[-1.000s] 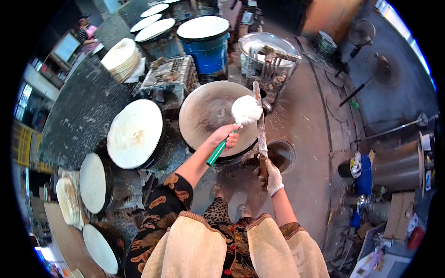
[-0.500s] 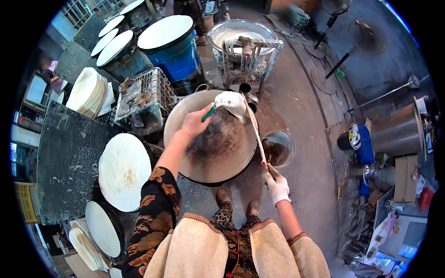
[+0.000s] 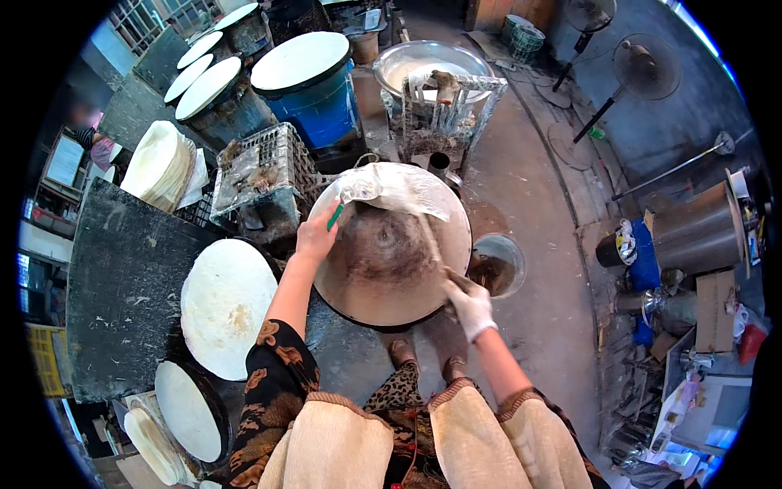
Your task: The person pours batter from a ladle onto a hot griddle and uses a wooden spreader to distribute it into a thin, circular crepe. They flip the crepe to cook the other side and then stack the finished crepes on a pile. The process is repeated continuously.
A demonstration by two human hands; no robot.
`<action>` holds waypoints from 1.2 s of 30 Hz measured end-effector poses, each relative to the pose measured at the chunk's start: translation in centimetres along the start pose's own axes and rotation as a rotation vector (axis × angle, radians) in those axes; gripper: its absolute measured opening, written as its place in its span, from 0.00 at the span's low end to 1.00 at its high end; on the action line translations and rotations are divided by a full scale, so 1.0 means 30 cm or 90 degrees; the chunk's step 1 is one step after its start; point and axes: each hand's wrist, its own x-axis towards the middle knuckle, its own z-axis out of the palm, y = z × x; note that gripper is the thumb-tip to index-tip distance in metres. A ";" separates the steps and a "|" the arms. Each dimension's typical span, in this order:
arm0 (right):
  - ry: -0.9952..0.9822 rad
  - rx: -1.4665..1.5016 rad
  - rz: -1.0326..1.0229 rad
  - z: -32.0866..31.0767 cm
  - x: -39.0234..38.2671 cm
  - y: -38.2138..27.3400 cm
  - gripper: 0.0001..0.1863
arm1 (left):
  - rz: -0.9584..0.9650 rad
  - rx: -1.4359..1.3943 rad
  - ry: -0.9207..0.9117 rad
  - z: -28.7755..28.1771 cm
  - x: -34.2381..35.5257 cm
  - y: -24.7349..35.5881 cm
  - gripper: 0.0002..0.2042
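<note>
A big round griddle (image 3: 407,303) stands in front of me, its surface darkened in the middle. White batter (image 3: 407,192) lies in a streak along its far edge. In my left hand (image 3: 316,235), over the left rim, is the green handle of a batter-coated ladle (image 3: 358,187), whose bowl is at the streak's left end. My right hand (image 3: 470,303), in a white glove, closes around a long thin spreading stick (image 3: 429,239). The stick reaches across the griddle to the batter; its far end is blurred by motion.
Beyond the griddle, a metal basin (image 3: 432,57) of white liquid sits behind a crusted frame (image 3: 481,110). A clear bucket (image 3: 498,265) stands at the right rim. On the left are a dirty crate (image 3: 265,167), stacked round sheets (image 3: 157,167) and a white-topped round stand (image 3: 224,306).
The ladle has moved left and down to the griddle's far-left edge. Batter now streaks the far edge. My right hand has brought the stick left, over the griddle.
</note>
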 end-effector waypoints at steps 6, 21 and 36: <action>-0.052 -0.119 -0.010 0.115 -0.010 0.027 0.24 | -0.029 0.006 0.008 -0.006 -0.054 0.030 0.26; -0.300 -0.356 -0.013 -0.020 0.191 -0.128 0.25 | -0.230 0.067 0.062 -0.077 -0.337 0.071 0.27; -0.478 -0.603 -0.109 -0.033 0.329 -0.287 0.23 | -0.393 0.035 0.226 -0.023 -0.552 0.247 0.26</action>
